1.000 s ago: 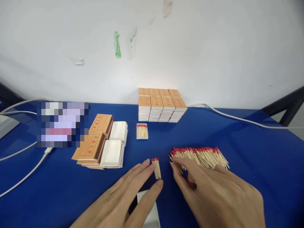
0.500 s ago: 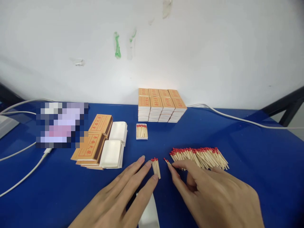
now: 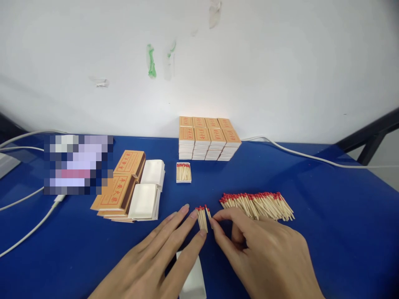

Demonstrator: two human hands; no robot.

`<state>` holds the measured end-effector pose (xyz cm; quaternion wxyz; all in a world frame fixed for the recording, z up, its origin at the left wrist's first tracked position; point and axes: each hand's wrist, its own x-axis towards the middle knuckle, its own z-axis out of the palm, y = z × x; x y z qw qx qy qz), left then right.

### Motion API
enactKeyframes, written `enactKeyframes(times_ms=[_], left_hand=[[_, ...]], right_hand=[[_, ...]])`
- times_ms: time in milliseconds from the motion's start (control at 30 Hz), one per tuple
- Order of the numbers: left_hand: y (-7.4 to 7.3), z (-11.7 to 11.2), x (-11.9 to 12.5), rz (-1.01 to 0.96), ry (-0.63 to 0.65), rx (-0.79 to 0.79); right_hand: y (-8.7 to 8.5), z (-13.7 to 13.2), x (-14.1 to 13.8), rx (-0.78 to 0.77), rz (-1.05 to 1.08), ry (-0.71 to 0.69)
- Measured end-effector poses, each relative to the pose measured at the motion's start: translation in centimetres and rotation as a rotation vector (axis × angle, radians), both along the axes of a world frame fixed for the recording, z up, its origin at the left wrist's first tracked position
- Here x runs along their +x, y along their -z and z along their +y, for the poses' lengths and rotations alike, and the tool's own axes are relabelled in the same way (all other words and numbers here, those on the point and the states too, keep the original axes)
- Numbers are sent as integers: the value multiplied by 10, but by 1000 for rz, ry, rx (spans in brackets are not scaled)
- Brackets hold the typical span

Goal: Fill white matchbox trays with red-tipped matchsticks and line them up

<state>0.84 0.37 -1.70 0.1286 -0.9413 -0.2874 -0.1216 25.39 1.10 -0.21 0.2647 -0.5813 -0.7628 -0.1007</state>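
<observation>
Bright, even, diffuse light; white wall (image 3: pixel 280 62) slightly washed out. Soft faint shadows under hands on blue desk (image 3: pixel 327 232). Focus sharp throughout, no motion blur. Wide-angle bending at edges. Pixelated block (image 3: pixel 76 164) far left beyond left hand.
</observation>
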Motion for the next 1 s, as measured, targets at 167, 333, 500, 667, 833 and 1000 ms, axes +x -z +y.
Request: enactKeyframes(times_ms=[167, 333, 500, 667, 833, 1000], left_hand=[[2, 2, 3, 25, 13, 0], [-3, 2, 3, 32, 3, 6], [-2, -1, 2, 41, -3, 6], [1, -3, -2, 2, -9, 5], [2, 0, 0, -11, -2, 6], [2, -1, -2, -53, -10, -18]], right_hand=[[0, -1, 0, -22, 24, 0], [-1, -1, 2, -75, 46, -32], [2, -3, 7, -160, 52, -37], [1, 0, 6, -143, 47, 2], [-3, 4, -1, -83, 69, 14], [-6, 4, -1, -71, 81, 1]])
